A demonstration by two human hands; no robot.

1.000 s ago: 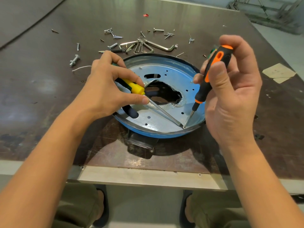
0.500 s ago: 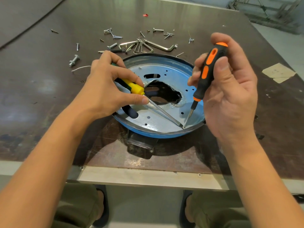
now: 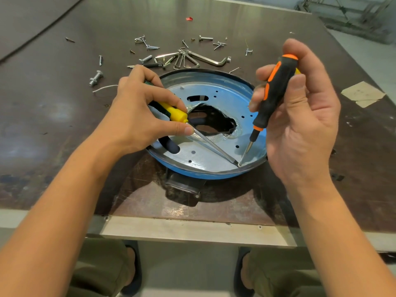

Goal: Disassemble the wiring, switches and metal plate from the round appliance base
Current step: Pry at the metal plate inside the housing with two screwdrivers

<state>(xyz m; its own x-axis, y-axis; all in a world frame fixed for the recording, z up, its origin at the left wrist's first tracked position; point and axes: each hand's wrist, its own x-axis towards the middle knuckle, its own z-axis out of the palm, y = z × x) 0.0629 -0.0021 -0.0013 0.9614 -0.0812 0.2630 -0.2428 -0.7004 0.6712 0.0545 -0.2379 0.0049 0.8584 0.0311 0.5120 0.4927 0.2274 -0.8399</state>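
Observation:
A round blue appliance base [image 3: 192, 173] lies on the dark table, with a silvery metal plate [image 3: 205, 155] inside it that has a ragged hole in the middle. My left hand [image 3: 141, 116] grips a yellow-handled screwdriver [image 3: 175, 113] whose long shaft runs down to the plate's near right edge. My right hand [image 3: 300, 116] holds a black and orange screwdriver [image 3: 272, 93], nearly upright. Both tips meet at the same spot by the rim [image 3: 238, 165]. A black fitting [image 3: 182, 185] sticks out under the base's near side.
Several loose screws and bolts [image 3: 96, 78] and a bunch of hex keys [image 3: 192, 58] lie behind the base. A piece of tan tape [image 3: 362, 94] sits at the right. The table's front edge [image 3: 192, 230] is close to my legs.
My right hand has tilted the orange screwdriver's handle a little to the left and shifted its fingers on it. The left hand and its tool have stayed put.

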